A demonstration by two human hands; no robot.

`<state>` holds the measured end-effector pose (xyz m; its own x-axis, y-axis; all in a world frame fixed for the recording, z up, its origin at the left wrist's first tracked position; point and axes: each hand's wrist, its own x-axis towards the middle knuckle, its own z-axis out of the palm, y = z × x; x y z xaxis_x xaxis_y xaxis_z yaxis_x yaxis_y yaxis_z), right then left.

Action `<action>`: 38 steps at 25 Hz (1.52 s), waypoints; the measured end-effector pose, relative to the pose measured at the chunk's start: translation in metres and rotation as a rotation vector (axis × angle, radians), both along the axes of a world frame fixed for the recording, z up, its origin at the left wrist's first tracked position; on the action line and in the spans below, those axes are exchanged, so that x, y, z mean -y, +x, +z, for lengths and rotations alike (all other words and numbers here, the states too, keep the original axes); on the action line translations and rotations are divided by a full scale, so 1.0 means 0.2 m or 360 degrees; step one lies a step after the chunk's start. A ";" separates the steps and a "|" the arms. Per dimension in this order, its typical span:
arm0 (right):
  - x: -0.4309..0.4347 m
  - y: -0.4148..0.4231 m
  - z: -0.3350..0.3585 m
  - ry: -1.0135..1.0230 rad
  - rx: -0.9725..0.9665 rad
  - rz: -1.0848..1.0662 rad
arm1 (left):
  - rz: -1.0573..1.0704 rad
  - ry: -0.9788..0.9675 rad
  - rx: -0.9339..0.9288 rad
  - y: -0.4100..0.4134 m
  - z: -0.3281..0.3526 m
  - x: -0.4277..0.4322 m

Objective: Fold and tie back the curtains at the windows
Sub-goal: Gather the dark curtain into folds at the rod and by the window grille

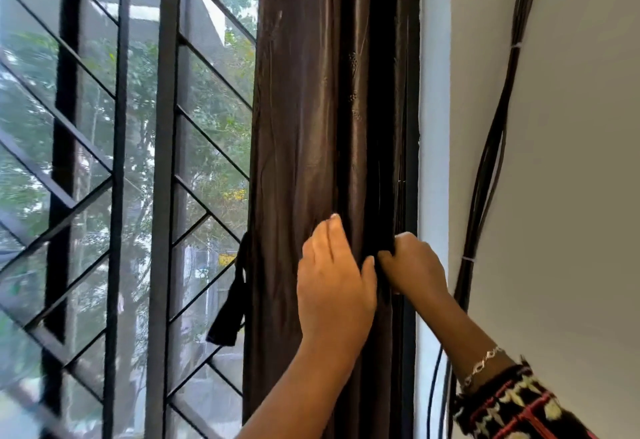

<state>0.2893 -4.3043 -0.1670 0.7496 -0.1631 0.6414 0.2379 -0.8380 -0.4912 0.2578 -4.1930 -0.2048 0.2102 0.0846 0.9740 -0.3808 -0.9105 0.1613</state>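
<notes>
The window [117, 161] with its dark grille fills the left side, and a pale wall [571, 161] fills the right. Between them the brown curtain [304, 109] hangs gathered in long folds against the right side of the frame. Black cables [491, 147] run down the wall. The left hand [332, 282] lies flat on the front of the curtain, fingers straight. Just beside it, the right hand [415, 265] has its fingers curled around a dark fold at the curtain's right edge. A dark strap [232, 303] hangs loose at the curtain's left edge, apart from both hands. A bracelet [481, 366] is on the right wrist.
</notes>
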 end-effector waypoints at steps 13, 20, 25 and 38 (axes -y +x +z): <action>0.02 -0.03 0.03 -0.0053 0.0239 0.0286 | 0.0411 0.0257 0.0150 0.12 -0.10 0.09; -0.05 -0.08 0.01 0.0637 0.0083 0.0924 | 0.0051 0.0135 0.0047 0.12 -0.16 0.16; -0.08 -0.02 -0.03 0.0739 0.0003 0.0805 | -0.0013 0.0112 0.0079 0.12 -0.20 0.15; -0.11 0.00 -0.06 0.0587 -0.0033 0.0731 | -0.0484 -0.0630 -0.0364 0.07 -0.24 0.02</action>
